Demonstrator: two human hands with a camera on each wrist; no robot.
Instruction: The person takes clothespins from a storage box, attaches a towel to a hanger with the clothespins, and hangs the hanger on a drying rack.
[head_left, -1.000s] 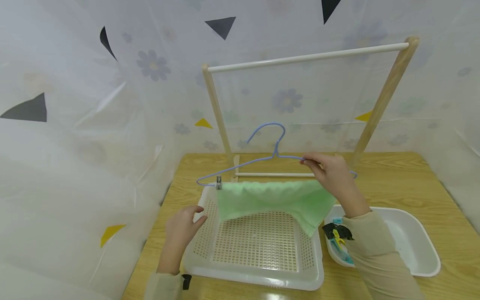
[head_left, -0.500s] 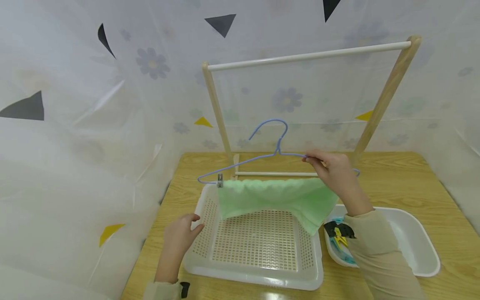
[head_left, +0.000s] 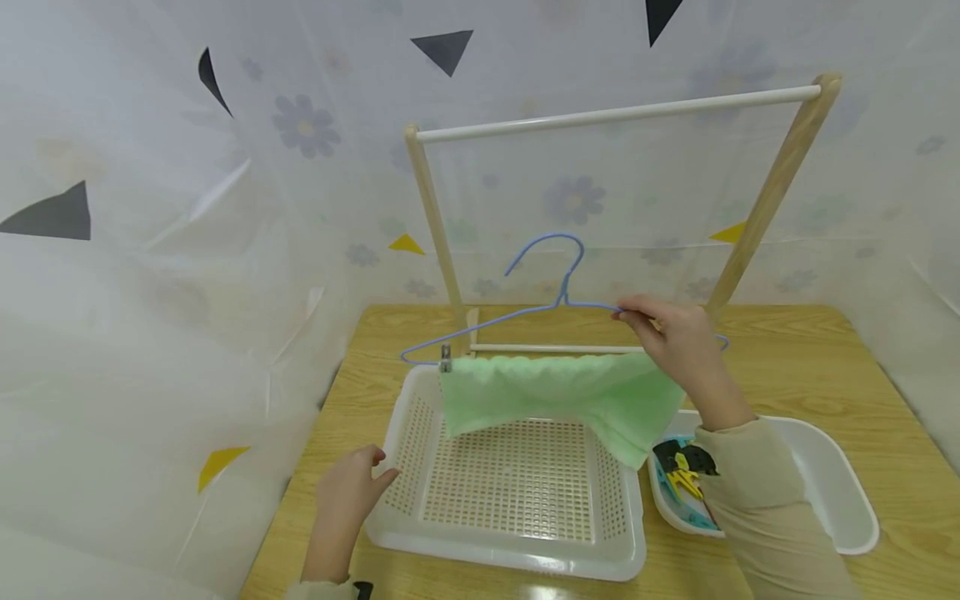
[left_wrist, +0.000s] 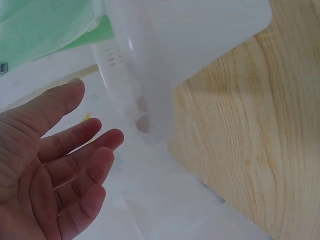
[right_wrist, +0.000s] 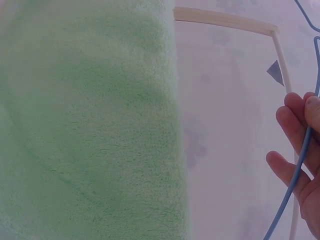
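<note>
My right hand [head_left: 671, 346] pinches the right shoulder of a blue wire hanger [head_left: 517, 314], holding it up in front of the rack. From the hanger's lower bar hangs a light green towel [head_left: 547, 387], with a small metal clip [head_left: 446, 358] at its top left corner. In the right wrist view the fluffy towel [right_wrist: 95, 125] fills the left side and the wire [right_wrist: 296, 175] passes between thumb and fingers. The left hand [head_left: 347, 492] holds nothing, its fingers relaxed beside the left wall of a white perforated basket [head_left: 517, 558], as the left wrist view also shows.
A wooden rack with a white top rail [head_left: 622, 114] stands behind the hanger on the wood-grain table [head_left: 810, 367]. At the right, a white tub [head_left: 840, 492] holds several clothespins, yellow [head_left: 684, 479] and teal. Plastic sheeting [head_left: 225, 333] encloses the table.
The right hand has shifted the hanger and towel slightly to the right and up. My left hand has drawn back down and left, away from the towel.
</note>
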